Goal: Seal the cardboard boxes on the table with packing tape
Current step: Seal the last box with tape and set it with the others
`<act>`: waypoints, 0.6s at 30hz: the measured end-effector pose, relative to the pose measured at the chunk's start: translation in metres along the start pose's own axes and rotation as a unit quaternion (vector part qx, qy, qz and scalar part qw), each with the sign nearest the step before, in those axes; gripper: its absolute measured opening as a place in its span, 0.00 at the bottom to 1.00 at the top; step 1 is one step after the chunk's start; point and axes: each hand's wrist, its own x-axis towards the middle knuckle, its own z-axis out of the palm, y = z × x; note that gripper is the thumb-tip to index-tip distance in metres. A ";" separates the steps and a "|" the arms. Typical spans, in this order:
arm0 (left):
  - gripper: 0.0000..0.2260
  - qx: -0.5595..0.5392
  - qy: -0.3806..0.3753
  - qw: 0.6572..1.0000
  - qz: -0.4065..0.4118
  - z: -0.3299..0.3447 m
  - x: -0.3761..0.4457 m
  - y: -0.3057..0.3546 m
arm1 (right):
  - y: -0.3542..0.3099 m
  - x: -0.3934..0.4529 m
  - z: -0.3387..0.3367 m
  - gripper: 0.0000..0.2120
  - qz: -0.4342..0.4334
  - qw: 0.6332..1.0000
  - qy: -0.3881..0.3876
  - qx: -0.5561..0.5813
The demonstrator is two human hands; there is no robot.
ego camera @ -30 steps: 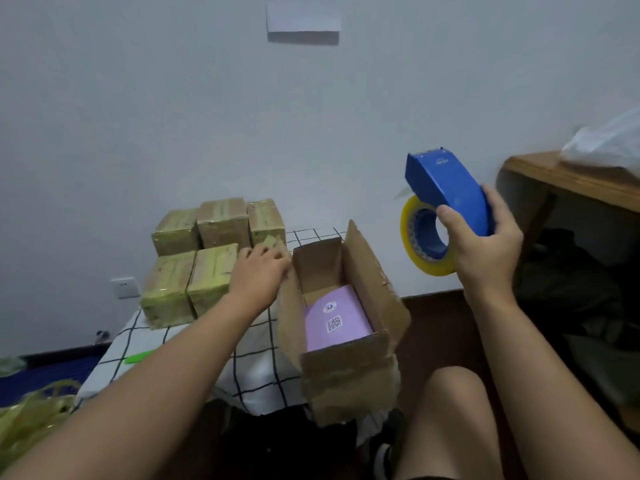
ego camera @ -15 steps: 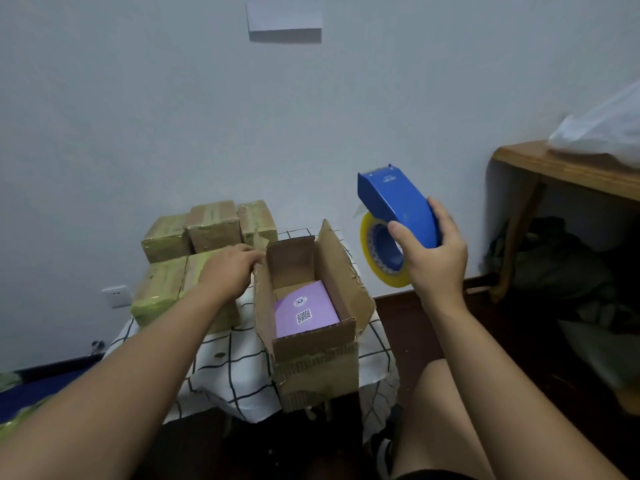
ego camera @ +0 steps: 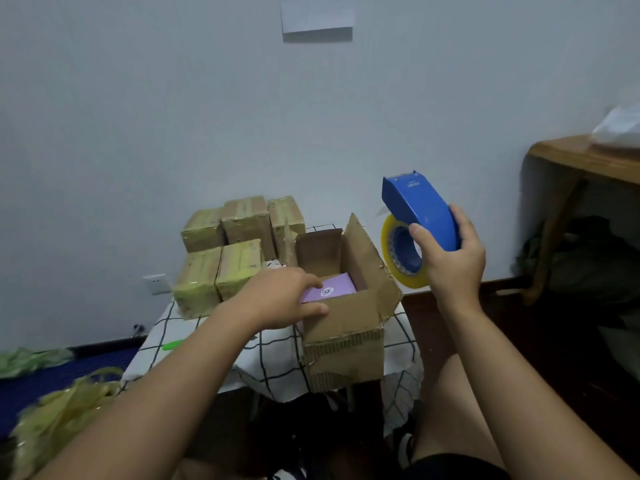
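An open cardboard box (ego camera: 346, 341) stands at the front of the checked tablecloth (ego camera: 270, 362), its right flap raised. A purple pack (ego camera: 337, 289) lies inside. My left hand (ego camera: 280, 299) lies over the box's left side, its fingers stretched above the purple pack and its thumb at the front wall; the left flap is hidden beneath it. My right hand (ego camera: 450, 268) grips a blue tape dispenser (ego camera: 419, 209) with a yellowish tape roll (ego camera: 391, 251), held in the air to the right of the box. Several taped boxes (ego camera: 239, 261) are stacked at the back left.
A wooden table (ego camera: 581, 157) with a white bag stands at the right. Crumpled yellowish tape (ego camera: 62, 410) lies on the floor at lower left. A small green item (ego camera: 172, 345) lies at the cloth's left edge. My knee is below the box.
My left hand has moved from behind the box's left flap onto the box's left side, over the purple pack. My right hand has lowered the dispenser closer to the box.
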 end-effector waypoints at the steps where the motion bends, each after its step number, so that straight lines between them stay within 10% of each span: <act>1: 0.27 0.005 0.025 1.000 -0.014 0.005 0.001 -0.002 | 0.001 -0.001 0.001 0.32 0.002 1.000 -0.001 0.000; 11: 0.53 -0.244 -0.012 0.958 -0.150 0.021 0.016 0.013 | 0.013 -0.008 0.017 0.33 0.030 0.999 -0.028 0.016; 18: 0.46 -0.213 -0.002 0.962 -0.169 0.026 0.027 0.019 | 0.015 -0.014 0.029 0.32 0.041 0.997 -0.060 0.036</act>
